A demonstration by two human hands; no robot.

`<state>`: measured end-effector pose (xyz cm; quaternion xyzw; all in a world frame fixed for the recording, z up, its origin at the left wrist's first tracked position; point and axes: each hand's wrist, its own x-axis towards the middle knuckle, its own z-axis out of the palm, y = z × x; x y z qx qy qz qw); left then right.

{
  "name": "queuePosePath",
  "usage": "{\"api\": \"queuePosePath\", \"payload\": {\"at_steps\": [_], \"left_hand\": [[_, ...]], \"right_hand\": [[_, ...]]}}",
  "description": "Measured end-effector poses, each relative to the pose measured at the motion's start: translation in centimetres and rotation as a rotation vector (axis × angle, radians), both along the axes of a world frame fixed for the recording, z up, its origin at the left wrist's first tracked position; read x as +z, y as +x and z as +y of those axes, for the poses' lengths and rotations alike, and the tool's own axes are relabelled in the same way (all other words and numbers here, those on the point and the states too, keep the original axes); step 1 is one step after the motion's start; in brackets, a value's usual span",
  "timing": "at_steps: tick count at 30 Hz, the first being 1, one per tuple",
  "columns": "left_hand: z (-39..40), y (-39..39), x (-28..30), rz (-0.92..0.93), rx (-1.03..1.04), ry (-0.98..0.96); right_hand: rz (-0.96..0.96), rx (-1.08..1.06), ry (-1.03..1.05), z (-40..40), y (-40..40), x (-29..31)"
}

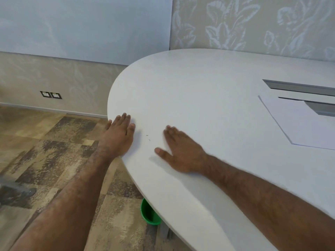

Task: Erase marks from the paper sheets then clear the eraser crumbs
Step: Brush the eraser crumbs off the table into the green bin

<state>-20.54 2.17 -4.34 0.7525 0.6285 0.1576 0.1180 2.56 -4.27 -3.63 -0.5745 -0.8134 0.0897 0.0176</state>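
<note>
Two flat hands, left hand (118,136) and right hand (179,151), holding nothing, on one white table (199,91), few dark crumbs (147,137) between, one paper sheet (297,124) right, one green bin (149,212) below, no legible writing

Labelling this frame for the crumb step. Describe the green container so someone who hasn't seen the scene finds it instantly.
Start at the big white oval table and follow its near curved edge down below the left hand. Just under that edge, on the patterned floor, a green bucket shows partly, the tabletop hiding the rest. It is the only bright green thing in view.

White table (208,84); white paper sheet (297,127); green bucket (149,214); mottled brown floor (54,142).
</note>
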Motion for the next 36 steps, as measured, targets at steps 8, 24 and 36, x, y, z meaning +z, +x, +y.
{"api": "queuePosePath", "payload": {"at_steps": [8, 24, 36], "left_hand": [[0.6, 0.1, -0.2, 0.066, -0.100, 0.000], [1.7, 0.2, -0.3, 0.283, -0.359, 0.004], [-2.0, 2.4, 0.6, 0.316, -0.604, 0.015]], "right_hand": [[0.059, 0.051, -0.065, 5.2, -0.6, 1.8], [0.082, -0.402, 0.081, -0.6, 7.2, 1.9], [0.135, -0.123, 0.090, -4.5, 0.2, 1.5]]}}
